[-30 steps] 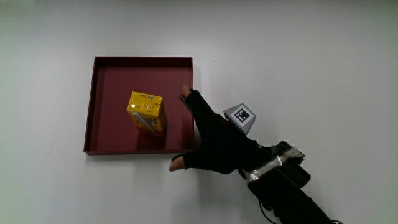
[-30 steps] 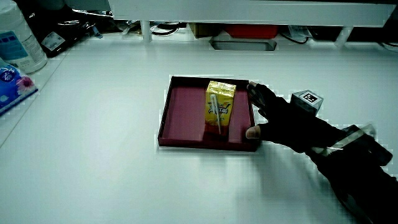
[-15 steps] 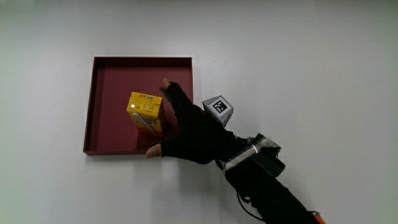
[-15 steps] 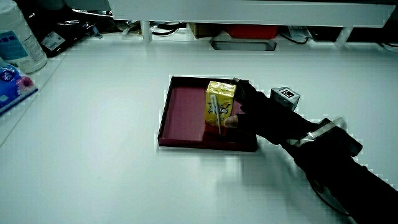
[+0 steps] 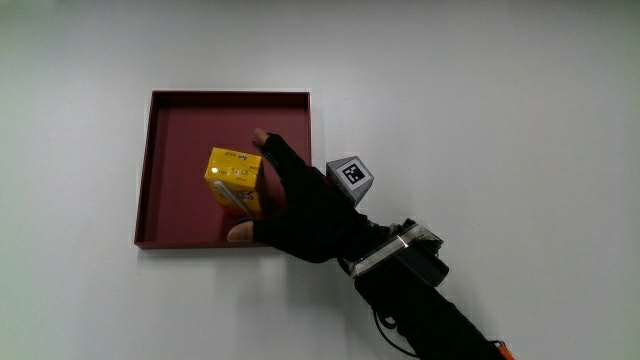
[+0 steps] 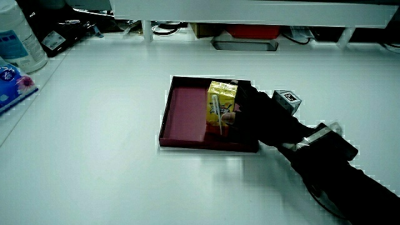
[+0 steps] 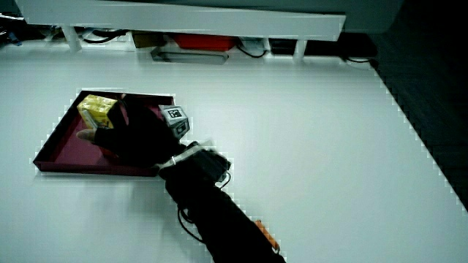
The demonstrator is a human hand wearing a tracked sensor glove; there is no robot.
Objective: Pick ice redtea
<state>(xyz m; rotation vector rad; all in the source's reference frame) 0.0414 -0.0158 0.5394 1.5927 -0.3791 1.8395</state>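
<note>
- Tray (image 5: 160, 170), dark red, square, low-walled, flat on white table (image 5: 480, 110); also in both side views (image 6: 182, 112) (image 7: 58, 150).
- Ice redtea carton (image 5: 236, 182), yellow, upright inside tray, nearer the tray wall closest to the hand than the facing wall; straw attached to the face turned toward the person in a side view (image 6: 221, 103); top only partly visible past the hand in a side view (image 7: 96, 108).
- Hand (image 5: 300, 208), black glove, over the tray's corner nearest the person, pressed against the carton's side; thumb (image 5: 243, 232) bare-tipped, on the carton's person-facing side; fingertips (image 5: 262, 138) reaching past the carton's side farther from the person. Grip narrow, wrapped around the carton, thumb and fingers on two faces; carton base resting on tray floor as far as visible. Same clasp in a side view (image 6: 250, 115); hand covering much of the carton in a side view (image 7: 131, 135).
- Patterned cube (image 5: 351, 177), grey with black-and-white marker, on the back of the hand, just outside the tray wall; visible in both side views (image 6: 287, 100) (image 7: 175, 118).
- Forearm (image 5: 420, 300), black sleeve with pale wrist band, running from the hand toward the person across bare table.
- Bottle (image 6: 19, 37), pale with blue label, at the table's edge, well apart from the tray, in a side view.
- Low partition (image 6: 250, 12), white, with clutter beneath it.
</note>
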